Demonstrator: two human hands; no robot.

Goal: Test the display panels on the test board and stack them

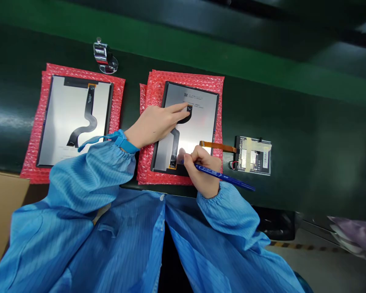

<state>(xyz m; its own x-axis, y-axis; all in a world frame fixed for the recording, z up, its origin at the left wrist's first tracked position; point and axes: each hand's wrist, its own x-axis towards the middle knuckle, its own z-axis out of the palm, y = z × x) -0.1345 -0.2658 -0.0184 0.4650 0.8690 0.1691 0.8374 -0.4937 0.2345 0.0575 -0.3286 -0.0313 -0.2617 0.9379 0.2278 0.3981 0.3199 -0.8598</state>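
Observation:
A display panel (pixel 199 128) lies silver back up in front of me, with a black flex cable (pixel 175 148) bending across it. My left hand (pixel 157 126), wearing a blue wrist strap (pixel 126 144), rests on the panel; its extended fingers reach the cable's upper end. In my right hand (pixel 205 170) is a blue pen (pixel 228 177), held in a writing grip. Its tip is near the cable's lower end; whether it touches the panel I cannot tell. Pink bubble wrap (pixel 186 76) lies under the panel.
On the left, a second display panel (pixel 56 126) lies on pink bubble wrap (pixel 32 162). A metal tally counter (pixel 101 53) stands behind it. At right is a small circuit board (pixel 256 156), its orange ribbon cable (pixel 221 146) reaching the panel. A cardboard box (pixel 6 203) is lower left.

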